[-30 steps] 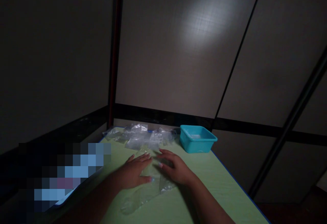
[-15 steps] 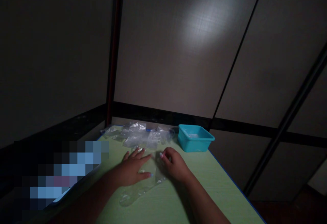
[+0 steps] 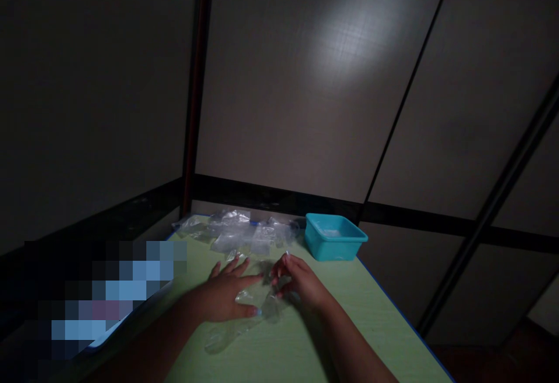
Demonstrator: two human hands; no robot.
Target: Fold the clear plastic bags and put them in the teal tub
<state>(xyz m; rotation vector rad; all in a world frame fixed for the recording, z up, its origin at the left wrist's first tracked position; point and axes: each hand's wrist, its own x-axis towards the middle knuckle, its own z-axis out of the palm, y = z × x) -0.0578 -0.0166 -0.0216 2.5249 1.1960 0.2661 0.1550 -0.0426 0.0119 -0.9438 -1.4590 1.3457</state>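
A thin, see-through plastic glove lies on the green table, with a rounded, finger-like end toward me. My left hand rests flat over it, fingers spread and the thumb stretched to the right. To the right of it, my right hand is curled, its fingertips at the glove's right side, where the film is gathered and slightly raised. The exact pinch point is dim. Part of the glove is hidden under my left hand.
Several crumpled clear plastic pieces lie along the table's far edge. A turquoise basin stands at the far right corner. Dark panels rise behind the green table. A blurred-out, pixelated area covers something at the left.
My right hand has shifted slightly and its fingers have loosened and turned, the thumb lower than before. The film beside it has moved a little left. My left hand stays nearly in place.
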